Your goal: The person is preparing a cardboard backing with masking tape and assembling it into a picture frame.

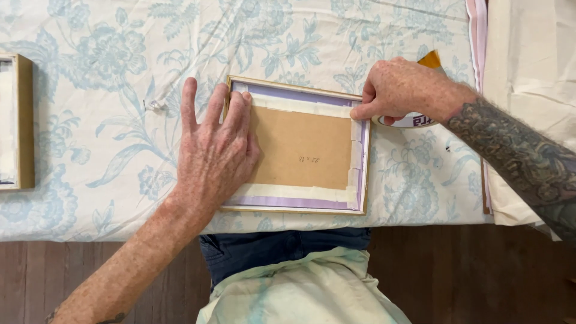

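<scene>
A picture frame lies face down on the floral cloth, its brown backing board edged with strips of pale tape. My left hand rests flat on the frame's left side, fingers spread over the board and the cloth. My right hand holds a roll of tape at the frame's upper right corner, with the index fingertip pressing on the tape strip there. Most of the roll is hidden under the hand.
A second frame lies at the left edge of the blue-flowered cloth. Plain cream fabric and pink strips cover the right side. The table's front edge runs above a dark wood floor. My lap shows below.
</scene>
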